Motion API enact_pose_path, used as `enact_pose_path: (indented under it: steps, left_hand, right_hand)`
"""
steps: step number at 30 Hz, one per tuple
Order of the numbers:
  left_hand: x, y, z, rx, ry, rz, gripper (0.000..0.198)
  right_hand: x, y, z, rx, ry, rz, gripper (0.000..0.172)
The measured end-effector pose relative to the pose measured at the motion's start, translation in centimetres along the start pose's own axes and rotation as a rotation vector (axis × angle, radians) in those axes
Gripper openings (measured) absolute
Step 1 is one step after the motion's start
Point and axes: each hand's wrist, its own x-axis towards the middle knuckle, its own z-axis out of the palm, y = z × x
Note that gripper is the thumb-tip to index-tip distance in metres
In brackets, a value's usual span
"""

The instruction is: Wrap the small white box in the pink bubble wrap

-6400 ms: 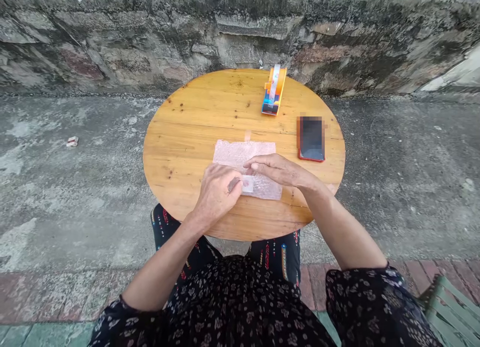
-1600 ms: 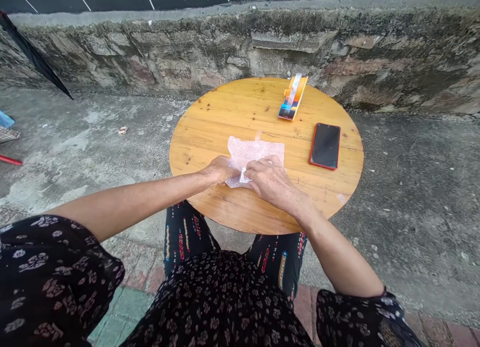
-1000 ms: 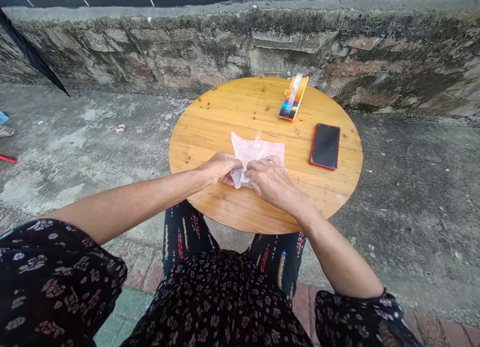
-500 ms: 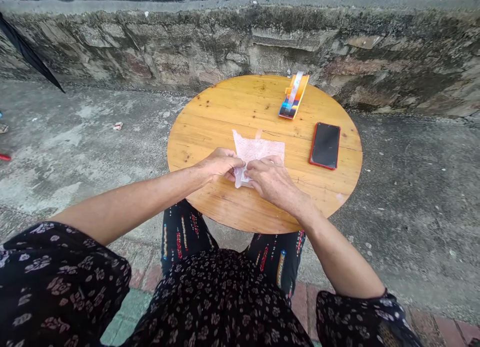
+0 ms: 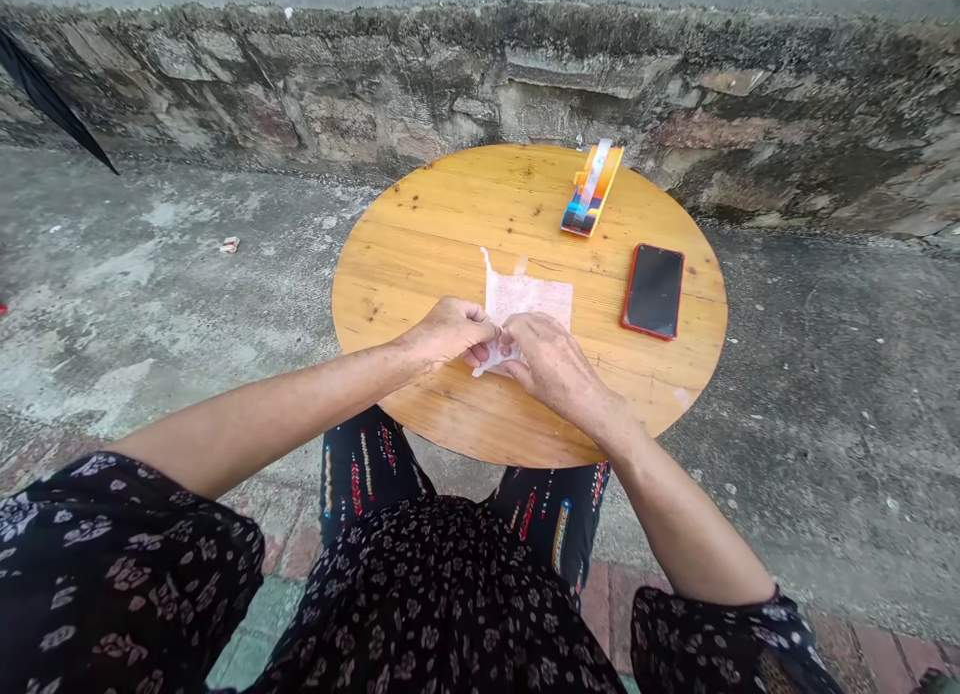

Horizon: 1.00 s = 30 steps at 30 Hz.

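A pale pink, bubble-textured sheet that looks like bubble wrap [image 5: 536, 296] lies on the round wooden table [image 5: 420, 234] in front of me. My left hand [image 5: 457, 331] pinches its left edge, which is lifted and folded inward. Close beside it, my right hand [image 5: 551, 356] bends over the near part of the sheet with its fingertips closed on the fold. The fingers of both hands almost meet there. Whatever lies under my right palm is hidden. A short strip of clear tape [image 5: 520, 265] shows at the sheet's far edge.
A tape dispenser [image 5: 592, 189] in orange and blue stands at the table's far right. Nearer, a phone in a red case [image 5: 652, 290] lies face up. A stone wall [image 5: 375, 94] runs behind the table, and a folded black umbrella [image 5: 52, 99] leans at the far left.
The sheet's left edge has been drawn up and folded inward to the right. My left hand has moved slightly right with it, and both hands' fingertips are closer together.
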Motion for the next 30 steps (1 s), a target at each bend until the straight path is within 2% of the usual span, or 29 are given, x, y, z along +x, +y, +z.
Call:
enact_pose_path:
  steps: [5,12,18,22,30]
  left_hand:
    - [-0.2,0.2,0.2,0.050,0.011,0.020,0.016]
    - [-0.4,0.4,-0.2,0.088,-0.101,0.052,0.016]
    - [-0.5,0.2,-0.8,0.271,-0.138,0.186,0.023]
    - [-0.6,0.4,-0.9,0.213,-0.156,0.161,0.029]
    - [-0.5,0.8,-0.7,0.195,-0.171,0.117,0.028]
  right_hand:
    - [0.0,0.2,0.4,0.011,0.041,-0.010,0.021]
    - [-0.3,1.0,1.1,0.036,0.081,-0.041,0.042]
    - [-0.8,0.9,1.4,0.003,0.080,-0.007,0.031]
    - [-1.2,0.3,1.5,-0.077,0.078,-0.012,0.022]
    - [-1.4,-0.3,1.7,-0.205,0.066,-0.030,0.022]
